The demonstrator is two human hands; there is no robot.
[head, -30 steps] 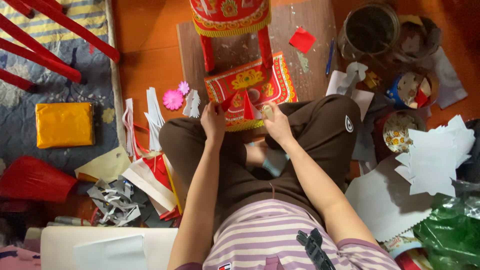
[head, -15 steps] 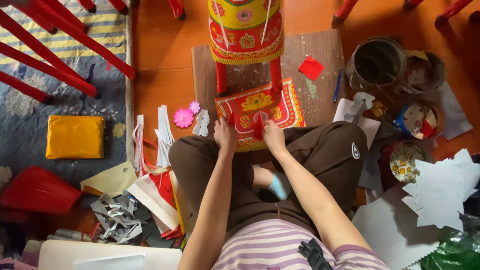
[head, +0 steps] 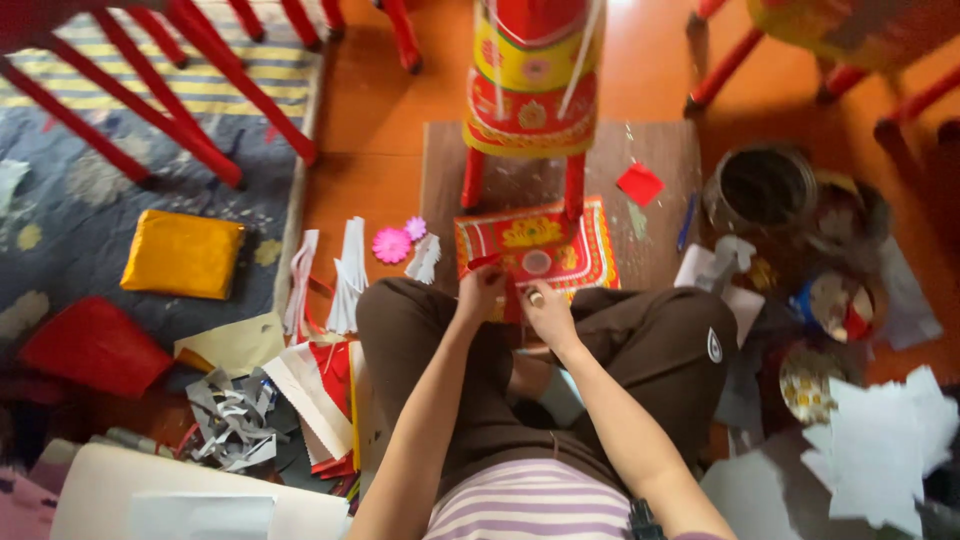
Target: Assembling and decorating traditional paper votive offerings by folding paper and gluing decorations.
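I sit cross-legged on the floor. A red and yellow decorated paper model (head: 533,85) on red legs stands on a brown board (head: 655,160) in front of my knees. Its flat patterned base (head: 580,250) lies at the near edge of the board. My left hand (head: 480,292) pinches a thin red strip at the base's front left edge. Close beside it, my right hand (head: 546,312) has its fingers curled on the base's front edge, with a ring showing. What the right fingers grip is too small to tell.
Pink paper flowers (head: 391,243) and white paper strips (head: 349,275) lie left of the base. Paper scraps (head: 235,415) pile by my left knee. An orange cushion (head: 183,253) rests on the rug. A round tin (head: 760,190), bowls and white sheets (head: 880,440) crowd the right. Red chair legs (head: 200,70) stand behind.
The view has tilted and come closer, so the model sits lower in the picture. Both hands stay together at the base's front edge, shifted slightly inward.
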